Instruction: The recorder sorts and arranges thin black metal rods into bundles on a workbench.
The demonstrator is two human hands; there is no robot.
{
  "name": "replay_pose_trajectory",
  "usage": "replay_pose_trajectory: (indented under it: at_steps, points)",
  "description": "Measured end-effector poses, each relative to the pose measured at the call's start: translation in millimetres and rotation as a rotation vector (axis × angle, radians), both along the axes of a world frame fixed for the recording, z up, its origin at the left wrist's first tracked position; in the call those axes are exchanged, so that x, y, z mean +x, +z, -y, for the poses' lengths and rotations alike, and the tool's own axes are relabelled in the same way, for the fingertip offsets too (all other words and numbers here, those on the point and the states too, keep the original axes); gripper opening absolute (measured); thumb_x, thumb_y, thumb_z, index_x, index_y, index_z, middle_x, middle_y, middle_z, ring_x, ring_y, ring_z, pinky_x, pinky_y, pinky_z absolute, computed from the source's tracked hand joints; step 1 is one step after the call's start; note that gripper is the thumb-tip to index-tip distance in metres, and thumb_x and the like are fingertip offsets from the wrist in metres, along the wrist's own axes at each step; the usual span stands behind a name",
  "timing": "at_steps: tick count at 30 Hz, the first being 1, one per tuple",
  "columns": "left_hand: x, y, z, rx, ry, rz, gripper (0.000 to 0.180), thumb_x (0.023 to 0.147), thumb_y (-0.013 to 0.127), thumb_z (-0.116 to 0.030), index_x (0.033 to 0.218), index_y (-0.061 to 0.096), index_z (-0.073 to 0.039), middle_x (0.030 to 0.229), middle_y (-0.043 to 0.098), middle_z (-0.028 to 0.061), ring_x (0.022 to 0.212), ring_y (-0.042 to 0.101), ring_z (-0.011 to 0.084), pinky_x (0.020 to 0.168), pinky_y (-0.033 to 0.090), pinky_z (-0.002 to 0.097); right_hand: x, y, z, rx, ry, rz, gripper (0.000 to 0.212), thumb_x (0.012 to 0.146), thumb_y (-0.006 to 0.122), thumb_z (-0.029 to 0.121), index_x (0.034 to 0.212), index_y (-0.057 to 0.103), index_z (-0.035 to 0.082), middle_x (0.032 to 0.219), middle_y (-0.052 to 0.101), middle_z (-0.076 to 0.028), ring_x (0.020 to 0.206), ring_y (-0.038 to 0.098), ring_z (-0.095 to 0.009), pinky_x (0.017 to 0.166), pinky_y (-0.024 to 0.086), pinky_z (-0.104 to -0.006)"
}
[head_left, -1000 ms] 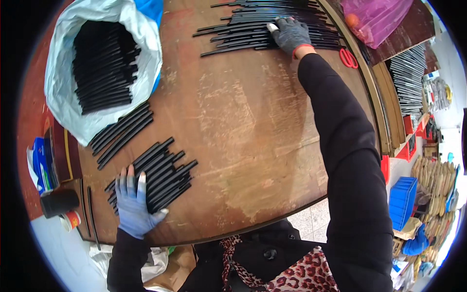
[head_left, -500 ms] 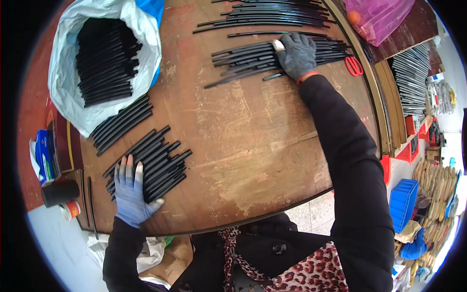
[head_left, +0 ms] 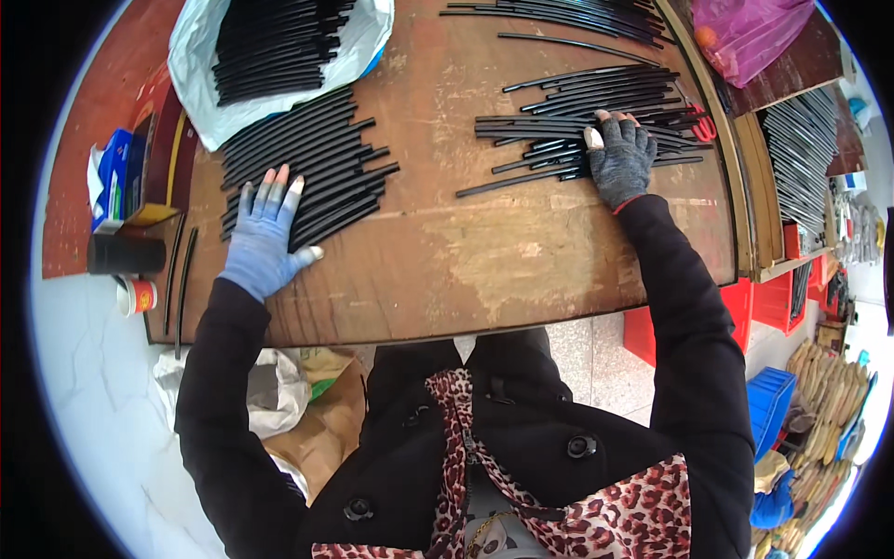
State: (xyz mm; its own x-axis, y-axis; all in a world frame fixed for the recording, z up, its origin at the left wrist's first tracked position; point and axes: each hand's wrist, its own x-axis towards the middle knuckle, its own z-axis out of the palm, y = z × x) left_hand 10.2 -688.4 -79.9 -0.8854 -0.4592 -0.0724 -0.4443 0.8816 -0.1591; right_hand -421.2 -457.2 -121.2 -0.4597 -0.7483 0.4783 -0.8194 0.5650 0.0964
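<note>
On a dial centred on the brown tabletop point(head_left: 521, 242), with the wearer's body at six o'clock, a blue box point(head_left: 114, 177) stands at nine. A dark cylinder point(head_left: 128, 253) lies just below it, and a white and red paper cup point(head_left: 140, 296) sits between eight and nine. Two loose dark rods point(head_left: 171, 275) lie just to the right of the cup, pointing roughly from twelve to six.

Between ten and eleven, a white sack point(head_left: 191, 74) gapes, packed with black rods. The left hand point(head_left: 261, 244), in a blue glove with bare fingertips, is at nine, palm down and unclenched. Its spread fingers point toward one and rest on the near left end of the left rod pile point(head_left: 321, 154), which is between nine and ten, slanting toward two. The thumb points toward three, beside the pile's lower edge.

The right rod pile point(head_left: 540, 126) fans out near two o'clock. Along one, a single rod point(head_left: 577, 45) lies apart, with the far rod pile point(head_left: 596, 14) beyond it. The right hand point(head_left: 622, 163), in a dark grey glove, lies over the right rod pile between two and three. It is unclenched, thumb apart from the fingers; whether the fingertips hook any rod cannot be told.

Farther out, red-handled scissors point(head_left: 711, 130) lie beside that pile's right end, and a pink bag point(head_left: 754, 42) rests at two.
</note>
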Motion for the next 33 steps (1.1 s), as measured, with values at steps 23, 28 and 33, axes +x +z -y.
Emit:
replay_pose_trajectory:
  at_steps: [23,28,33]
  points:
    - [23,-11,-80,0.166,0.079,-0.105,0.035,0.072,0.064,-0.022,0.103,0.057,-0.007,0.106,0.057,0.0076,0.099,0.053,0.0261,0.09,0.039,0.0361,74,40,-38,0.335,0.343,0.311,0.03,0.069,0.06,0.016,0.098,0.056,0.012,0.095,0.061,-0.006,0.085,0.056,-0.028,0.078,0.041,-0.0386]
    - [25,-7,-89,0.285,0.179,-0.286,0.028,0.075,0.062,-0.017,0.1,0.058,-0.005,0.098,0.06,0.0084,0.087,0.057,0.027,0.08,0.045,0.0342,76,34,-36,0.249,0.523,0.306,0.035,0.069,0.06,0.008,0.104,0.057,0.01,0.098,0.061,-0.007,0.085,0.057,-0.027,0.077,0.043,-0.0362]
    - [30,-5,-105,0.538,0.257,-0.617,0.026,0.074,0.062,-0.008,0.099,0.059,-0.002,0.092,0.062,0.0092,0.077,0.06,0.0255,0.072,0.048,0.0314,99,51,-63,0.082,0.676,0.377,0.04,0.067,0.06,0.002,0.107,0.058,0.009,0.099,0.061,-0.01,0.083,0.058,-0.027,0.073,0.046,-0.0341]
